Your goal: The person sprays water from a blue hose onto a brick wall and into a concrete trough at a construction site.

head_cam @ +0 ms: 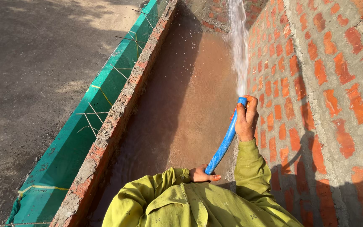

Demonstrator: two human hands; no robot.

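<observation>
A blue hose (225, 143) runs up from my chest toward a brick wall. My right hand (246, 118) grips its nozzle end, thumb over the opening, and a white spray of water (239, 46) shoots upward along the wall. My left hand (202, 174) holds the hose lower down, close to my body. Both arms wear yellow-green sleeves.
A tall red brick wall (316, 84) stands on the right. Muddy brown water fills a trough (181, 109) between it and a low brick wall (118, 122). Green netting with metal wires (85, 126) lines the low wall's outer side, with dark ground (30, 84) beyond.
</observation>
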